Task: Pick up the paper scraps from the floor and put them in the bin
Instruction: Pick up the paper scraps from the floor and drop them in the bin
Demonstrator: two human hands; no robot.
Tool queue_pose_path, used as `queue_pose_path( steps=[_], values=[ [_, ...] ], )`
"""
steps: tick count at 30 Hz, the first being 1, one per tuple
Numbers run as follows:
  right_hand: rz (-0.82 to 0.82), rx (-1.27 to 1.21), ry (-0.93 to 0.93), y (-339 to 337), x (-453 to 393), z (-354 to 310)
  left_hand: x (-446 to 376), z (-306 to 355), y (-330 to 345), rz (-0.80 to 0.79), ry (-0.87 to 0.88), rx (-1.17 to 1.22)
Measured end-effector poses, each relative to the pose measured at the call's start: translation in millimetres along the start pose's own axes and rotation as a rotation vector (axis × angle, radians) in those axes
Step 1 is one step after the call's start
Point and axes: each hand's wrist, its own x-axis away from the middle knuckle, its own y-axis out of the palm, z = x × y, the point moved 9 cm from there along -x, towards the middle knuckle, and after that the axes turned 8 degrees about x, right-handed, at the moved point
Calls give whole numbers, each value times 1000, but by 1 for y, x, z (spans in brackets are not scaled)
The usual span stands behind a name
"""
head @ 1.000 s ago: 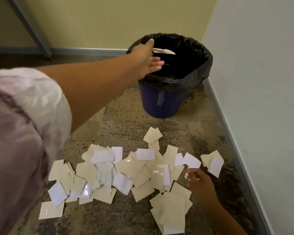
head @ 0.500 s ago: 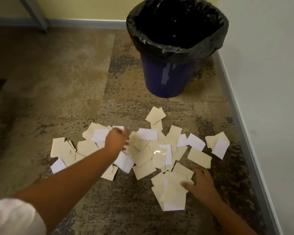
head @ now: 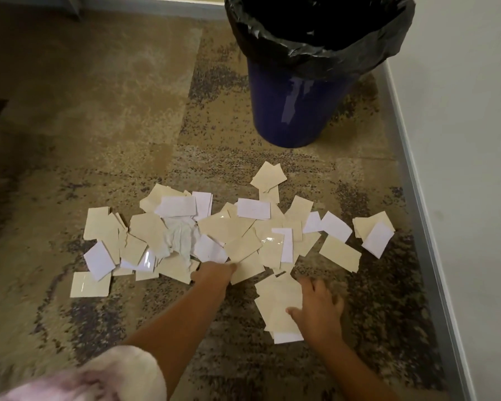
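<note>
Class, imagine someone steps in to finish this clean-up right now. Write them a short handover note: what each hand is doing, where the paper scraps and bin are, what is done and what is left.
Left hand: down at the near edge of the paper scraps, fingers curled onto a beige piece; whether it has a firm grip is hard to tell.
Right hand: fingers spread, resting on a small stack of beige scraps nearest the person.
Bin: blue, black liner, upright on the floor beyond the scraps, near the wall.
Done: nothing can be confirmed; the bin's inside is too dark to see.
Left: nearly everything. Dozens of beige and white scraps, plus a crumpled white piece, lie on the carpet.
</note>
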Motion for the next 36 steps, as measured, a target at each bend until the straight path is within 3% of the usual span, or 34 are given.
queue_pose_path(
  steps=[3, 10, 14, 17, 21, 26, 31, 36],
  values=[
    [-9, -128, 15, -4, 4, 6, 5, 4, 12, 14, 65, -212],
    [95, -237, -70, -34, 13, 15, -1, -5, 18, 65, 75, -189],
    [270, -340, -167, -60, 19, 15, -2, 3, 20, 72, 202, 58],
    [258, -475, -91, -65, 16, 23, -2, 10, 29, -23, 233, 369],
    [193, -747, 62, -60, 11, 37, 0, 19, 28, -47, 203, 492],
    [160, -769, 99, -63, 11, 41, 7, 25, 8, -62, 235, 392],
    [116, -978, 166, -79, 13, 34, 19, 14, -20, -68, 363, 195],
    [120, -900, 16, -169, -9, -7, 21, 14, -44, -43, 422, 110]
  ],
)
